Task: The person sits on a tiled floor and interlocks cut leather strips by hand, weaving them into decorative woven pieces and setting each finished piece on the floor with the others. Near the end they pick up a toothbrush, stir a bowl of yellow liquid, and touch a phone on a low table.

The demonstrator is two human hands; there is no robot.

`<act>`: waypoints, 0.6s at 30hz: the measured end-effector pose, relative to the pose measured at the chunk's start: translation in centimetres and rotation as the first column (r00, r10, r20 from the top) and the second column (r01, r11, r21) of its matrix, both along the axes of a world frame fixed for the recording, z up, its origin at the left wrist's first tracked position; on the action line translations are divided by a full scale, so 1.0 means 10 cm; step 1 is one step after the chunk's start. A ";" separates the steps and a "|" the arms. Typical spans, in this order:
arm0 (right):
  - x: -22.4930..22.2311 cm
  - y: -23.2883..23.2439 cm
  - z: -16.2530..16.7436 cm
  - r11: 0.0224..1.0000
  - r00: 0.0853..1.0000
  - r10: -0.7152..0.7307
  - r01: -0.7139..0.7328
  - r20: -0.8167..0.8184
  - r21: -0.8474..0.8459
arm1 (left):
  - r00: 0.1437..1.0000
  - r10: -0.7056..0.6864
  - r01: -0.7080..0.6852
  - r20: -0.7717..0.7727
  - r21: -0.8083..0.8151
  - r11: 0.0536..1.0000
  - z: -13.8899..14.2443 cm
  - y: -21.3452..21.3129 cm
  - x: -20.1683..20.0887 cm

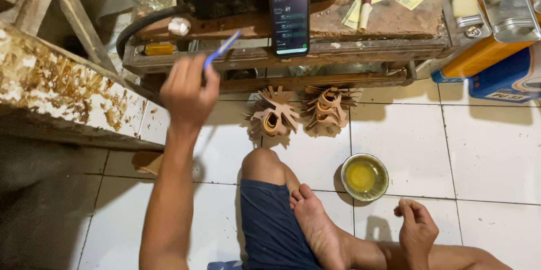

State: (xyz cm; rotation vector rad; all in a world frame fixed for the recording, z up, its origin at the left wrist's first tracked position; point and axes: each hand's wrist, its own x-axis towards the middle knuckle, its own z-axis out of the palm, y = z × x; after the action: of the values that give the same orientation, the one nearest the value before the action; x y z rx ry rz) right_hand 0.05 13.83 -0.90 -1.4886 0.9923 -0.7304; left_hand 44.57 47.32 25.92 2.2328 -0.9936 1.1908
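I see the left hand up near the low wooden counter, its grip pinching a thin blue stick. The right hand rests by the leg, fingers curled in and holding nothing. A small bowl of yellow glue sits on the white floor, close to the foot. I think a kick could tip it. The stick could also bump the phone leaning there.

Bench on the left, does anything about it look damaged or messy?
Yes. The bench top is blotched with brown stains and flaking patches over its pale surface. The left hand holds a blue brush beside it, not touching it.
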 end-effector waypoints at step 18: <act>0.50 0.83 1.12 0.794 0.738 0.603 -0.592 -0.303 0.140 | -0.154 -0.487 0.186 -0.860 -0.509 0.841 -1.49 -1.16 -2.62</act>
State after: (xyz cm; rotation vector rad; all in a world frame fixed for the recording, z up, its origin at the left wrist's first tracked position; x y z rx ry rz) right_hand 5.09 22.09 10.35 -1.8047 0.6845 0.0150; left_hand 18.40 35.77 11.03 1.6435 -0.5708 -0.7345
